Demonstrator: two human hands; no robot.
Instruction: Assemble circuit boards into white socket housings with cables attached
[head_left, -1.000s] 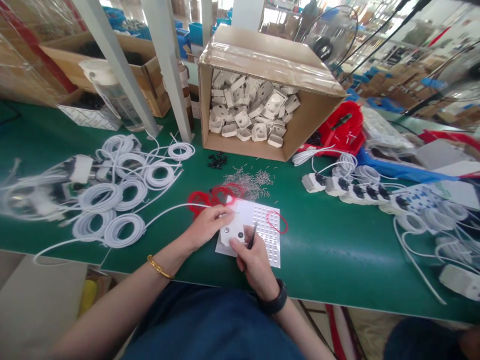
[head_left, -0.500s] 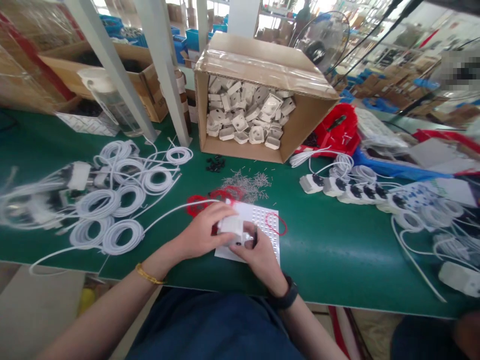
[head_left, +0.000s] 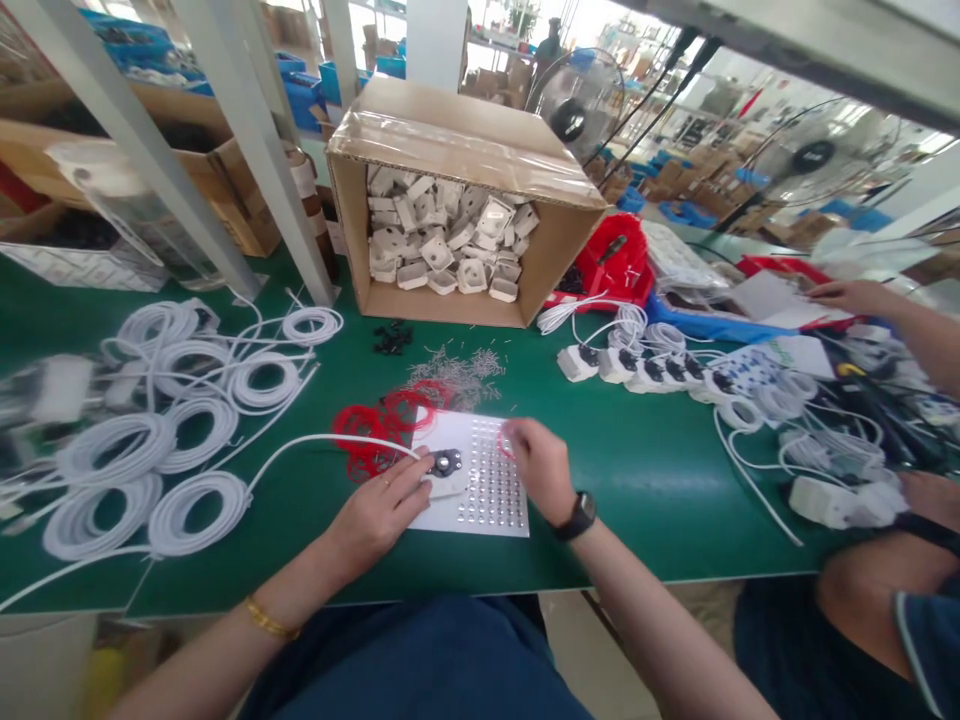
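Note:
My left hand (head_left: 379, 510) rests on a small white plug part (head_left: 445, 474) with a dark round centre, its fingers curled against it; a white cable (head_left: 315, 442) runs left from the part. The part lies on a white sheet of small round dots (head_left: 487, 495) on the green table (head_left: 645, 500). My right hand (head_left: 538, 462) is at the sheet's upper right edge, fingers closed in a pinch over a red ring (head_left: 508, 446); what it holds is hidden. Red rings (head_left: 375, 435) lie in a heap just left of the sheet.
A cardboard box (head_left: 465, 140) of white plastic housings lies on its side behind. Small metal pins (head_left: 457, 365) and black bits (head_left: 391, 338) are scattered before it. Coiled white cables (head_left: 165, 410) fill the left; finished plugs (head_left: 652, 370) the right. Another person's hand (head_left: 847, 296) and arm are at right.
The white part went from held between both hands to lying flat on the sheet. My right hand left it and moved up to the sheet's upper right. The view swung right.

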